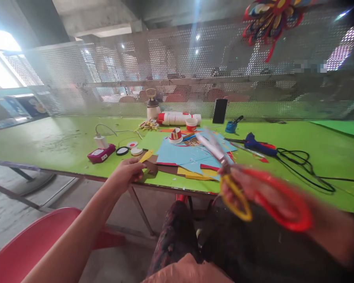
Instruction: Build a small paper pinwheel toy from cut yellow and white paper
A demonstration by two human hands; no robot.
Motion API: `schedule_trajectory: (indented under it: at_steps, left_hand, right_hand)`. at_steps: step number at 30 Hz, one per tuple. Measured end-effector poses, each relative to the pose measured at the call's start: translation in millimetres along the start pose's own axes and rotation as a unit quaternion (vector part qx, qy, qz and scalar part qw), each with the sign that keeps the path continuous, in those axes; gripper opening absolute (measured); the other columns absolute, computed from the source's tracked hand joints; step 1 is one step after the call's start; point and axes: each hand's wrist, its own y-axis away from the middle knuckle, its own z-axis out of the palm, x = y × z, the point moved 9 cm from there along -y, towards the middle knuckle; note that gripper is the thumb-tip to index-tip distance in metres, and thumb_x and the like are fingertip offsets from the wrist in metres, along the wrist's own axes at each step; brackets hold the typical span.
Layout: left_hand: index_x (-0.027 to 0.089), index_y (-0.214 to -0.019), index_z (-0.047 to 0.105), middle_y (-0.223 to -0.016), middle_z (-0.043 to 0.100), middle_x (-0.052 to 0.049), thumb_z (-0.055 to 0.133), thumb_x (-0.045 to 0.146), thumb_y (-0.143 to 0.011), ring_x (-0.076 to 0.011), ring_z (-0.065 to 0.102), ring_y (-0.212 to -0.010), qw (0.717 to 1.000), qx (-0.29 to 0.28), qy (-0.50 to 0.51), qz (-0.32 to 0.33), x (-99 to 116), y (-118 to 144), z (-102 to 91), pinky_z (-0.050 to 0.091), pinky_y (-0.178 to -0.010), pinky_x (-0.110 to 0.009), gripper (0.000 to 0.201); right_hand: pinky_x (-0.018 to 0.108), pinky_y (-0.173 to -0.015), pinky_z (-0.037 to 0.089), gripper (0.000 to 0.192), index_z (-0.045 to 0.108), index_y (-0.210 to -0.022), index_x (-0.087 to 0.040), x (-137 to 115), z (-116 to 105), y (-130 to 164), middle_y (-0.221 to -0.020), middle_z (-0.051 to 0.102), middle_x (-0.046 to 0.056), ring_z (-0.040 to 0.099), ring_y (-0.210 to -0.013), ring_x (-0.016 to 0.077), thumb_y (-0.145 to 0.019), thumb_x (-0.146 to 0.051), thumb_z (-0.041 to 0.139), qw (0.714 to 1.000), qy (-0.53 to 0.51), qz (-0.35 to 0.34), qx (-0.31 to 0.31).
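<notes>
The left hand point(126, 173) pinches a brown paper scrap point(150, 167) at the tabletop point(61, 141) edge; the right hand point(253, 188), at three o'clock, grips blurred scissors point(224, 161), blades pointing toward eleven o'clock.

A green table point(61, 137) carried the work. Blue paper point(185, 154) lay near its front edge over yellow scraps point(194, 175) and brown card point(153, 167). Left of these sat a pink box point(101, 153) and small round lids point(129, 148). Farther back lay a white bottle point(178, 118), tape rolls point(183, 130), a blue cup point(231, 126) and an upright phone point(220, 111). A black cable point(301, 165) trailed rightward.
</notes>
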Motion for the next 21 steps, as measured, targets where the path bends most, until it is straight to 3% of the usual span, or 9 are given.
schedule_trajectory:
  at_steps: [1,2,3,4,5,7,12,21]
  left_hand:
    - [0.013,-0.067,0.055,-0.052,0.051,0.003,0.067,0.024,-0.060,-0.0055,0.041,-0.041,1.000,-0.006,-0.001,0.000,-0.3,0.2,0.9,0.021,-0.039,-0.018,0.017]
    - [0.012,-0.068,0.056,-0.053,0.052,0.003,0.067,0.024,-0.061,-0.0052,0.041,-0.041,1.000,-0.012,-0.001,-0.001,-0.8,-0.1,1.7,0.022,-0.039,-0.018,0.018]
    - [0.012,-0.068,0.056,-0.054,0.052,0.003,0.067,0.025,-0.062,-0.0050,0.041,-0.041,1.000,-0.017,-0.002,-0.002,-1.6,-0.7,2.3,0.022,-0.039,-0.018,0.018]
    - [0.012,-0.069,0.056,-0.054,0.052,0.003,0.067,0.025,-0.063,-0.0048,0.041,-0.042,1.000,-0.020,-0.003,-0.004,-2.7,-1.5,2.5,0.022,-0.040,-0.018,0.018]
    - [0.012,-0.068,0.056,-0.053,0.051,0.003,0.067,0.025,-0.064,-0.0046,0.040,-0.041,1.000,-0.021,-0.004,-0.005,-3.8,-2.5,2.3,0.022,-0.040,-0.018,0.017]
    - [0.012,-0.067,0.054,-0.052,0.048,0.004,0.066,0.025,-0.064,-0.0044,0.040,-0.041,1.000,-0.024,-0.006,-0.010,-6.2,-4.3,1.4,0.021,-0.039,-0.018,0.017]
    - [0.015,-0.064,0.048,-0.046,0.039,0.008,0.066,0.024,-0.065,-0.0042,0.038,-0.039,1.000,-0.029,0.005,-0.007,-8.1,-4.6,0.6,0.017,-0.038,-0.017,0.020]
    - [0.018,-0.060,0.041,-0.043,0.032,0.009,0.065,0.024,-0.064,-0.0056,0.039,-0.038,0.999,-0.033,0.028,-0.013,-7.5,-3.3,0.9,0.017,-0.037,-0.018,0.025]
  right_hand:
    - [0.030,-0.055,0.051,0.048,0.060,-0.098,-0.022,-4.9,40.1,11.0,-0.079,0.069,0.010,0.067,-0.064,0.0187,-0.089,-0.056,0.027,0.995,-0.074,0.004,-0.069]
    - [0.032,-0.056,0.052,0.052,0.056,-0.102,-0.022,-7.7,89.6,24.8,-0.081,0.068,0.010,0.067,-0.065,0.0192,-0.086,-0.063,0.029,0.949,-0.250,0.054,-0.184]
    - [0.031,-0.056,0.051,0.055,0.053,-0.102,-0.022,-13.1,131.7,38.0,-0.079,0.067,0.008,0.066,-0.062,0.0182,-0.081,-0.069,0.035,0.882,-0.377,0.107,-0.262]
    - [0.028,-0.054,0.049,0.057,0.051,-0.100,-0.021,-18.4,163.9,46.5,-0.074,0.065,0.005,0.064,-0.059,0.0161,-0.078,-0.072,0.040,0.827,-0.454,0.147,-0.298]
    - [0.026,-0.050,0.047,0.059,0.051,-0.096,-0.020,-22.8,187.0,48.9,-0.066,0.063,0.003,0.062,-0.053,0.0141,-0.075,-0.074,0.042,0.790,-0.505,0.174,-0.301]
    - [0.025,-0.047,0.046,0.063,0.050,-0.094,-0.018,-33.2,218.3,47.3,-0.060,0.061,0.002,0.058,-0.047,0.0131,-0.070,-0.076,0.046,0.750,-0.552,0.204,-0.302]
    - [0.024,-0.050,0.046,0.057,0.051,-0.092,-0.018,-50.7,230.6,27.9,-0.059,0.060,-0.001,0.059,-0.049,0.0117,-0.073,-0.072,0.050,0.715,-0.626,0.233,-0.209]
    - [0.022,-0.044,0.044,0.068,0.051,-0.094,-0.019,-60.7,245.3,23.5,-0.058,0.058,-0.003,0.056,-0.046,0.0106,-0.062,-0.078,0.054,0.750,-0.613,0.212,-0.132]
